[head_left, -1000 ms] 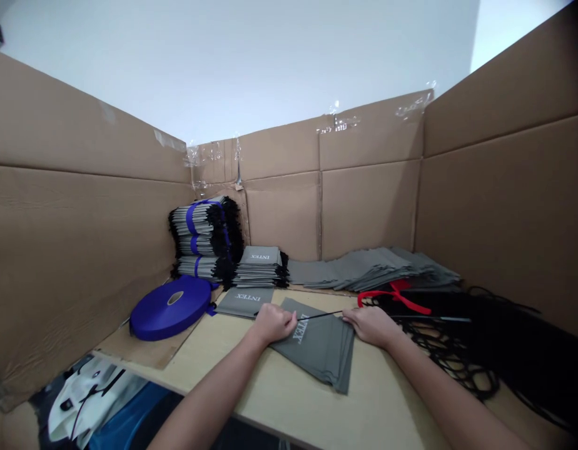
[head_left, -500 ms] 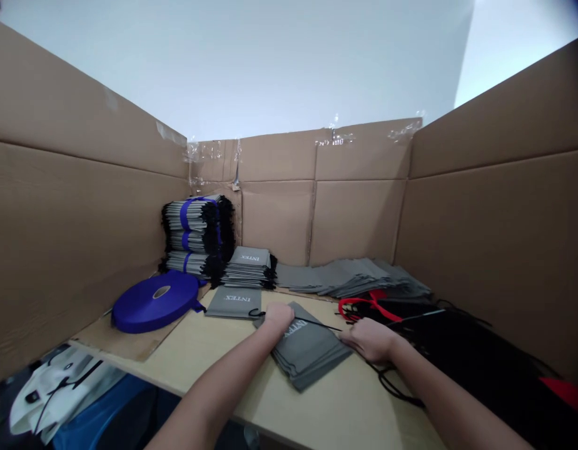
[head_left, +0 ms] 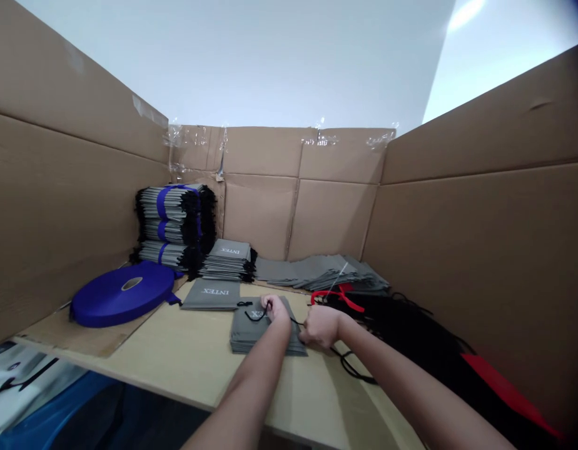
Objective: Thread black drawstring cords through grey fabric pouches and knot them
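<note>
My left hand (head_left: pixel 276 309) pinches a black cord (head_left: pixel 255 317) over a small pile of grey fabric pouches (head_left: pixel 270 345) near the middle of the table. The top pouch bears white print, partly covered by that hand. My right hand (head_left: pixel 323 326) is closed at the pile's right side. A thin pale metal rod (head_left: pixel 338 279) sticks up from behind it, seemingly held in it. A stretch of cord runs between both hands; its end at the right fingers is hidden. Left of the pile lies a single grey pouch (head_left: pixel 211 295) marked INTEX, with a short black cord at its corner.
Blue strap roll (head_left: pixel 99 297) lies left, before strapped pouch bundles (head_left: pixel 160 215). A stack of INTEX pouches (head_left: pixel 228 259) and flat grey pieces (head_left: pixel 326 272) line the back. Black cords (head_left: pixel 411 337) with red bands (head_left: pixel 505 387) cover the right. Cardboard walls (head_left: pixel 261 206) enclose the table.
My hands have drawn closer together, with less cord stretched between them. The pouch pile has turned squarer to me. The rod at my right hand now points upward instead of right. The view has shifted.
</note>
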### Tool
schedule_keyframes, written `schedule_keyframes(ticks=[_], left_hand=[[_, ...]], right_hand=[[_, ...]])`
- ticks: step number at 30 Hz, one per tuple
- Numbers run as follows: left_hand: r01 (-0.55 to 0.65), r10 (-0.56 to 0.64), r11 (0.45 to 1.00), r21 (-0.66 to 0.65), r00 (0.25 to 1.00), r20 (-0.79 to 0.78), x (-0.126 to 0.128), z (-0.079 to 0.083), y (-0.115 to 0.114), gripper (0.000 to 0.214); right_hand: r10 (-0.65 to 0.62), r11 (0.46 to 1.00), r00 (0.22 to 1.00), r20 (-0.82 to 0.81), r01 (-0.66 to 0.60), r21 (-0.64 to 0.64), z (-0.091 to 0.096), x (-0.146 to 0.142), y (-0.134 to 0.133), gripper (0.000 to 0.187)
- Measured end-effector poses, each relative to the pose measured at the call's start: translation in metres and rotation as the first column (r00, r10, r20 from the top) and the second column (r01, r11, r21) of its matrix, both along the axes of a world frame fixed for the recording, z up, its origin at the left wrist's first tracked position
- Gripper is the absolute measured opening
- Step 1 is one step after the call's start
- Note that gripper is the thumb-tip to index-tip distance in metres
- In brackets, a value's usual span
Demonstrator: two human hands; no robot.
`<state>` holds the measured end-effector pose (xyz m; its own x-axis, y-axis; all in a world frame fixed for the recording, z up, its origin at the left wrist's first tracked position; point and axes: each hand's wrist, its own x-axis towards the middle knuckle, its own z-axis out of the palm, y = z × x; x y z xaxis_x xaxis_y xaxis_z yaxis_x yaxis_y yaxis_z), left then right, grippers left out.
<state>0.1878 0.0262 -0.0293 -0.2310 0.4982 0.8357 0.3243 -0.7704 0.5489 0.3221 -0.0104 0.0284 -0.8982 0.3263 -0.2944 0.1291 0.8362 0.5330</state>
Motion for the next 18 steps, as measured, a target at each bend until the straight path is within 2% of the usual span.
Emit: schedule_keyframes(ticks=[1, 2, 3, 4, 5, 6, 7, 8, 9, 10, 11, 12, 13, 14, 15, 16, 18], left_hand=[[-0.045, 0.031, 0.983, 0.179, 0.996, 0.080, 0.001, -0.003, 0.001, 0.029], [-0.135, 0.082, 0.937, 0.322, 0.982, 0.173, 0.001, -0.006, 0.003, 0.028], [-0.266, 0.163, 0.872, 0.411, 0.950, 0.268, 0.001, -0.009, 0.006, 0.028], [-0.437, 0.301, 0.796, 0.419, 0.886, 0.352, 0.001, -0.012, 0.008, 0.027], [-0.629, 0.485, 0.688, 0.362, 0.770, 0.415, 0.000, -0.014, 0.011, 0.028], [-0.812, 0.684, 0.522, 0.261, 0.581, 0.440, -0.001, -0.015, 0.013, 0.027], [-0.951, 0.858, 0.281, 0.131, 0.310, 0.410, -0.002, -0.016, 0.016, 0.026], [-1.000, 0.951, -0.026, 0.003, -0.024, 0.308, -0.003, -0.017, 0.017, 0.026], [-0.933, 0.920, -0.351, -0.083, -0.360, 0.155, -0.004, -0.017, 0.019, 0.026], [-0.765, 0.770, -0.635, -0.108, -0.638, -0.013, -0.005, -0.018, 0.021, 0.026], [-0.543, 0.548, -0.836, -0.076, -0.822, -0.155, -0.006, -0.019, 0.022, 0.026], [-0.305, 0.295, -0.952, -0.004, -0.917, -0.267, -0.007, -0.020, 0.024, 0.027], [-0.077, 0.041, -0.993, 0.093, -0.938, -0.344, -0.007, -0.021, 0.026, 0.027], [0.126, -0.198, -0.971, 0.202, -0.901, -0.386, -0.008, -0.023, 0.028, 0.027], [0.302, -0.413, -0.901, 0.312, -0.818, -0.400, -0.008, -0.025, 0.030, 0.027], [0.444, -0.598, -0.792, 0.419, -0.702, -0.387, -0.008, -0.028, 0.033, 0.027], [0.625, -0.859, -0.508, 0.593, -0.422, -0.290, -0.007, -0.033, 0.038, 0.028]], right_hand=[[0.002, 1.000, 1.000, -0.005, -0.002, 0.015, 0.001, -0.001, -0.003, 0.016], [0.001, 0.999, 1.000, -0.018, -0.001, 0.037, 0.001, -0.001, -0.008, 0.018], [0.000, 0.998, 1.000, -0.031, 0.002, 0.061, 0.001, -0.001, -0.012, 0.022], [0.000, 0.997, 0.999, -0.040, 0.003, 0.082, 0.002, -0.002, -0.017, 0.026], [0.003, 0.995, 0.999, -0.041, 0.001, 0.098, 0.002, -0.002, -0.020, 0.030], [0.008, 0.994, 0.999, -0.032, -0.005, 0.106, 0.003, -0.004, -0.022, 0.031], [0.015, 0.994, 1.000, -0.013, -0.014, 0.107, 0.004, -0.006, -0.022, 0.031], [0.023, 0.994, 1.000, 0.012, -0.024, 0.104, 0.005, -0.010, -0.021, 0.028], [0.031, 0.995, 0.999, 0.045, -0.035, 0.093, 0.007, -0.014, -0.018, 0.024], [0.040, 0.996, 0.996, 0.083, -0.046, 0.075, 0.008, -0.019, -0.013, 0.020], [0.050, 0.997, 0.991, 0.124, -0.057, 0.052, 0.010, -0.024, -0.008, 0.018], [0.061, 0.997, 0.985, 0.161, -0.067, 0.029, 0.011, -0.029, -0.002, 0.020], [0.072, 0.997, 0.979, 0.193, -0.075, 0.007, 0.012, -0.034, 0.003, 0.023], [0.082, 0.997, 0.973, 0.218, -0.081, -0.011, 0.012, -0.038, 0.008, 0.025], [0.090, 0.996, 0.968, 0.233, -0.087, -0.022, 0.012, -0.040, 0.012, 0.025], [0.096, 0.995, 0.966, 0.240, -0.092, -0.027, 0.011, -0.042, 0.015, 0.023], [0.107, 0.994, 0.966, 0.237, -0.102, -0.031, 0.009, -0.041, 0.019, 0.017]])
